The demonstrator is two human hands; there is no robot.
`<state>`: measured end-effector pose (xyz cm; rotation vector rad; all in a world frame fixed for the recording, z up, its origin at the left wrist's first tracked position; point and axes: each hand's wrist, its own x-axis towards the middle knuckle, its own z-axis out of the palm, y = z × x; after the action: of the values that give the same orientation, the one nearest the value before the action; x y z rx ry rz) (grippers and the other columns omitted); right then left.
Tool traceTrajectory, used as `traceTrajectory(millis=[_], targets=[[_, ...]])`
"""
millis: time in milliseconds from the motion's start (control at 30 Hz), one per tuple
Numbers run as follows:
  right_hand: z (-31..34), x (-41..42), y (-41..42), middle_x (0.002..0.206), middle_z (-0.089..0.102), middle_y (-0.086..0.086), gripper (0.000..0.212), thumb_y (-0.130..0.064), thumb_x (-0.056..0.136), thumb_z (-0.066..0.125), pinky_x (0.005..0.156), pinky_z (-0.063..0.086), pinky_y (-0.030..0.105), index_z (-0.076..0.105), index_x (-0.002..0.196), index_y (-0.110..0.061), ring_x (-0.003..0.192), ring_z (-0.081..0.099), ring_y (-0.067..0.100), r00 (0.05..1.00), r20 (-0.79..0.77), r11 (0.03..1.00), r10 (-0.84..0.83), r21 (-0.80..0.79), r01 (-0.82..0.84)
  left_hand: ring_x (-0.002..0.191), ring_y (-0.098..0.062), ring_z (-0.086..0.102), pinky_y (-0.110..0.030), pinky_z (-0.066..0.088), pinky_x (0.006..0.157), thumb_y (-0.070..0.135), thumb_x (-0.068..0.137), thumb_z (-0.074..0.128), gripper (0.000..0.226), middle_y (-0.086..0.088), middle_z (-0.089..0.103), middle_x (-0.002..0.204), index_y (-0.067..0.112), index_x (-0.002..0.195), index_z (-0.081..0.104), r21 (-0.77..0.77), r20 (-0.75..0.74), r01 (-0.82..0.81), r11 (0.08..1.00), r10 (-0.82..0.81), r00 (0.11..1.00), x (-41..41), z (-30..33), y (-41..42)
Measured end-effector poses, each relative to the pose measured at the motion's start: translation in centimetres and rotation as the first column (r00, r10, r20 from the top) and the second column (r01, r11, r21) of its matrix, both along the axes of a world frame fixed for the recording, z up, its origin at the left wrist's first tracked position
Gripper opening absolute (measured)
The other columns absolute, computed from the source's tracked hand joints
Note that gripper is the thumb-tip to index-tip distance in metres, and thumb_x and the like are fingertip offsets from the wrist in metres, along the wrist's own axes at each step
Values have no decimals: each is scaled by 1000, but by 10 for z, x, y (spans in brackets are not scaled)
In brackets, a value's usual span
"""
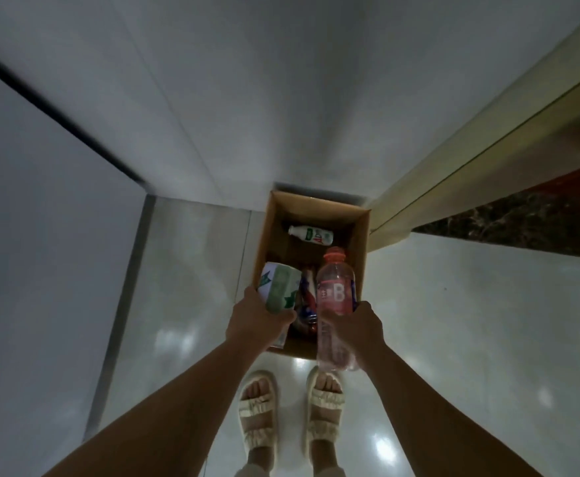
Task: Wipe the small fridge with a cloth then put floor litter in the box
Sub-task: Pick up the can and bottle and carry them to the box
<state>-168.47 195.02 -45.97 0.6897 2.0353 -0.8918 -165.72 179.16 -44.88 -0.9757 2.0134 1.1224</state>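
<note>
Nearest are two bare forearms reaching out over sandalled feet (290,407) on the glossy tiled floor (453,321). The left hand (257,320) is wrapped around a green-and-white carton (278,287), the right hand (359,327) around a pink bottle (335,287) and a clear bottle (335,352), all held above the open cardboard box (362,253) against the wall. A small white bottle (311,234) already lies inside. These look empty, light and thin-walled, slick plastic; a loose grip round the middle should do, then simply let go.
</note>
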Motion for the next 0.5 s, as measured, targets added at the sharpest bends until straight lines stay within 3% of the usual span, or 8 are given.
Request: traceTrajectory(millis=[133, 200, 500], targets=[[-82, -15, -5, 128, 52, 9, 80, -47, 76, 72, 101, 45, 42, 33, 138, -13, 115, 54, 28, 1000, -1, 1000, 19, -2, -19, 107, -25, 58, -38, 52, 89, 35, 75, 74, 72, -8, 56, 120, 11, 130, 37, -34, 61, -17, 999, 19, 998, -9, -78, 16], [-120, -17, -6, 131, 49, 10, 83, -49, 77, 69, 101, 44, 42, 29, 139, -11, 117, 52, 29, 999, 11, 999, 38, 28, -38, 107, -25, 58, -36, 52, 88, 38, 75, 73, 75, -8, 55, 121, 11, 133, 34, -78, 87, 2, 997, 5, 996, -9, -112, 23], [-240, -5, -10, 129, 50, 14, 72, -41, 82, 67, 78, 46, 34, 31, 136, -10, 110, 56, 31, 1000, 24, 1000, -18, -25, 18, 114, -29, 54, -37, 46, 90, 42, 76, 70, 72, -10, 55, 124, 12, 131, 36, -205, 157, 76, 976, -43, 987, 3, -227, 31]])
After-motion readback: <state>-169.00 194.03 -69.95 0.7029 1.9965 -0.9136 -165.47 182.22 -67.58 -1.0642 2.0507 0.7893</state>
